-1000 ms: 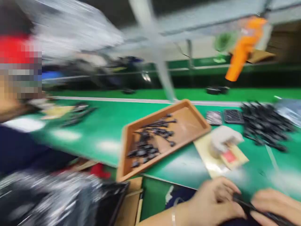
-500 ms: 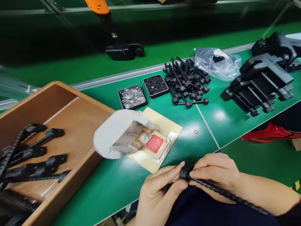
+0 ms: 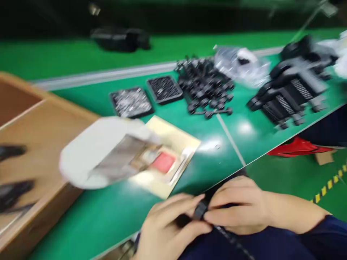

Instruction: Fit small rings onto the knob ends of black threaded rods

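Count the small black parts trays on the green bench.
2. One tray holds silvery bits; the other tray sits just right of it, holding dark bits. Both lie behind the yellow card, left of the rod pile. Blur may hide more.

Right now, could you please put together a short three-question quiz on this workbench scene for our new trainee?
1. True or false: both the left hand and the right hand grip the black threaded rod.
2. Which lies nearest the hands? A) the two small parts trays B) the yellow card with a red patch C) the clear plastic bag
3. Fill in: the pile of black screws lies on the ____ table surface.

Key
1. True; both hands pinch the rod's knobbed end.
2. B.
3. Green.
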The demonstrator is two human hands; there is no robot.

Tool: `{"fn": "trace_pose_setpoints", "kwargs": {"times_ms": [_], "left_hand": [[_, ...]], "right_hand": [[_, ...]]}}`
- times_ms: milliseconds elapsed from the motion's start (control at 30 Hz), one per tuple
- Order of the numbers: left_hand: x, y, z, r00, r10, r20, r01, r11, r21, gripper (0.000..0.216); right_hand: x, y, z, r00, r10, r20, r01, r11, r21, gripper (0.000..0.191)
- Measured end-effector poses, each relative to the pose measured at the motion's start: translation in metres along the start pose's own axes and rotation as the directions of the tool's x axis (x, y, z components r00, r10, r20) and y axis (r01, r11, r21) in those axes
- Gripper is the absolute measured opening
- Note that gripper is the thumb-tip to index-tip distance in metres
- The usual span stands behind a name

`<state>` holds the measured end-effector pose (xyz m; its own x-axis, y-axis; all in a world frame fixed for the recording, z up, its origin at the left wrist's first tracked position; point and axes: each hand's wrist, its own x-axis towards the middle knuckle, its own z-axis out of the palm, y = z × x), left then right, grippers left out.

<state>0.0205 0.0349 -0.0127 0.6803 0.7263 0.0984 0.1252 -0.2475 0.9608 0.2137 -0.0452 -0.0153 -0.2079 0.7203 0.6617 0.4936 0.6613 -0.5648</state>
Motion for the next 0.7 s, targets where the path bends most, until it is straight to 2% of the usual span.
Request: {"fn": "trace_pose_setpoints", "kwargs": {"times_ms": [33,100,200,500,700], "left_hand": [[0.003,0.004,0.004,0.999,0.036,-0.004,-0.036,0.995,-0.097,0.029],[0.007,0.005,0.011,0.999,-0.03,0.016,0.033,0.966,-0.256,0.035],[0.004,0.005,0.016,0.987,-0.15,0.055,0.16,0.902,-0.402,0.038],[-0.003,0.006,0.014,0.96,-0.246,0.135,0.279,0.8,-0.531,0.035],[-0.002,0.007,0.011,0.938,-0.309,0.158,0.345,0.786,-0.512,0.039]], "right_hand": [[0.001,-0.002,-0.01,0.996,0.058,0.068,-0.058,0.998,0.005,0.012],[0.002,0.0,-0.022,0.986,0.095,0.136,-0.107,0.99,0.088,0.011],[0.002,0.001,-0.024,0.984,0.109,0.139,-0.133,0.975,0.179,0.009],[0.014,0.0,-0.019,0.989,0.101,0.11,-0.116,0.983,0.143,0.008],[0.01,-0.002,-0.014,0.988,0.149,0.039,-0.153,0.965,0.211,0.008]]}}
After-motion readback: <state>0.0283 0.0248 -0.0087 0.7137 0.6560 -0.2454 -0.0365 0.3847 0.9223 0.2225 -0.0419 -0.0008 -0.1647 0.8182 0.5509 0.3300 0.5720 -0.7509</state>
